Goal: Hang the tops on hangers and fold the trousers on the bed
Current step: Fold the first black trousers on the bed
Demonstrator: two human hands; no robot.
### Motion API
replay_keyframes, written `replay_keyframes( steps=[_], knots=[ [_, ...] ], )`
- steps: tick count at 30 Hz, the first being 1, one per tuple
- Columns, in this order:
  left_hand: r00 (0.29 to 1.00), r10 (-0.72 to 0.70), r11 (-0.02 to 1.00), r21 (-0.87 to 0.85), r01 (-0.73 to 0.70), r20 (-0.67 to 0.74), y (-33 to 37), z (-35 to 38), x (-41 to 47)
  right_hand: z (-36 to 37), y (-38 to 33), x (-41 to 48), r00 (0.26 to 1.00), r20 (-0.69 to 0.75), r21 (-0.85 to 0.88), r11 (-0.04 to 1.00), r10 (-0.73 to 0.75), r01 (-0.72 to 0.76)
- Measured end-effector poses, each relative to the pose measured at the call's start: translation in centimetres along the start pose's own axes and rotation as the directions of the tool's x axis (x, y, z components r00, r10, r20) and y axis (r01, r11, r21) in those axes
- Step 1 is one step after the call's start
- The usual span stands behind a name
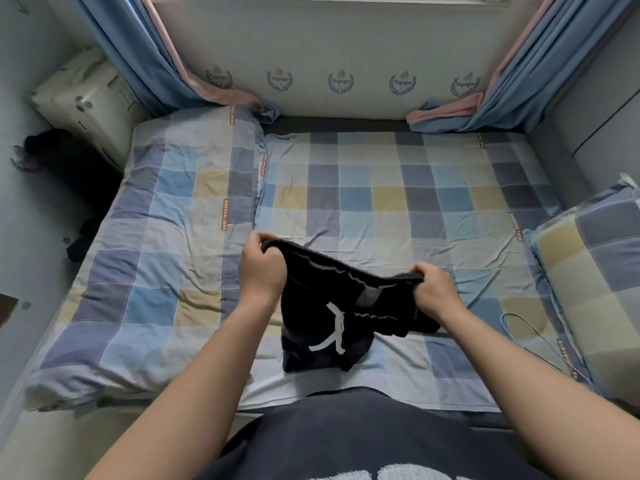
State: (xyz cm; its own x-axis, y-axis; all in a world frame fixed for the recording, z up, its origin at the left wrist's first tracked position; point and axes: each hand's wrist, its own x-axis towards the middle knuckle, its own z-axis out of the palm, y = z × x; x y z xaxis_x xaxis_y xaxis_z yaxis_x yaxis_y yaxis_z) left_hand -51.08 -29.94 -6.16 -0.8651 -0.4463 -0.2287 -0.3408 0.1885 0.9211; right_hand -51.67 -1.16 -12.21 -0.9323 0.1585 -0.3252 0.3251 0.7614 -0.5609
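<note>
The black trousers (322,299) are held up by the waistband above the near edge of the bed (398,188), with their lower part bunched on the sheet. One end of the band is gripped by the left hand (263,268) and the other by the right hand (433,292) (fingers curled over the fabric). Open checked sheet lies beyond, bounded by a folded duvet (156,237) on the left and a pillow (595,271) on the right.
</note>
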Motion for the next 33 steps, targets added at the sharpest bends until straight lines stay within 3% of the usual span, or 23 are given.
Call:
replay_keyframes(
  steps=[3, 5, 6, 8, 9, 10, 14, 19, 24, 33],
  knots=[
    [0.98, -0.129, 0.943, 0.324, 0.075, 0.15, -1.5, 0.1, 0.4, -1.5, -3.3, -0.2, 0.986, 0.052, 0.152, 0.977, -0.161, 0.151],
    [0.939, -0.163, 0.783, 0.619, -0.064, 0.303, -2.0, 0.3, -0.1, -2.3, -5.9, -0.6, 0.965, 0.069, 0.22, 0.947, -0.254, 0.233],
    [0.898, -0.147, 0.739, 0.649, -0.179, 0.415, -2.1, 0.6, -0.6, -2.5, -7.2, -0.9, 0.954, 0.068, 0.232, 0.934, -0.293, 0.27],
    [0.739, -0.138, 0.829, 0.486, -0.278, 0.659, -2.1, 1.6, -1.8, -2.7, -9.3, -1.4, 0.934, 0.056, 0.238, 0.913, -0.352, 0.33],
    [0.66, -0.133, 0.9, 0.369, -0.233, 0.74, -1.9, 2.3, -2.6, -2.7, -10.2, -1.7, 0.925, 0.05, 0.232, 0.905, -0.377, 0.356],
    [0.631, -0.112, 0.938, 0.291, -0.188, 0.768, -1.9, 3.0, -3.3, -2.7, -10.9, -1.8, 0.916, 0.047, 0.22, 0.898, -0.399, 0.38],
    [0.806, 0.061, 0.93, 0.26, -0.26, 0.589, -2.9, 5.3, -3.9, -2.9, -12.0, -1.9, 0.9, 0.017, 0.181, 0.887, -0.435, 0.425],
    [0.903, 0.18, 0.844, 0.41, -0.346, 0.39, -4.6, 4.9, -1.9, -3.8, -9.5, -0.8, 0.933, 0.029, 0.067, 0.932, -0.358, 0.355],
    [0.953, 0.159, 0.703, 0.648, -0.292, 0.257, -6.6, 2.4, 1.7, -4.0, -4.3, 0.9, 0.982, 0.047, -0.222, 0.956, -0.185, 0.19],
    [0.99, -0.057, 0.65, 0.758, -0.059, 0.126, -11.6, -2.5, 4.2, -2.5, 3.5, 1.6, 0.999, -0.027, -0.341, 0.939, 0.026, -0.034]
  ],
)
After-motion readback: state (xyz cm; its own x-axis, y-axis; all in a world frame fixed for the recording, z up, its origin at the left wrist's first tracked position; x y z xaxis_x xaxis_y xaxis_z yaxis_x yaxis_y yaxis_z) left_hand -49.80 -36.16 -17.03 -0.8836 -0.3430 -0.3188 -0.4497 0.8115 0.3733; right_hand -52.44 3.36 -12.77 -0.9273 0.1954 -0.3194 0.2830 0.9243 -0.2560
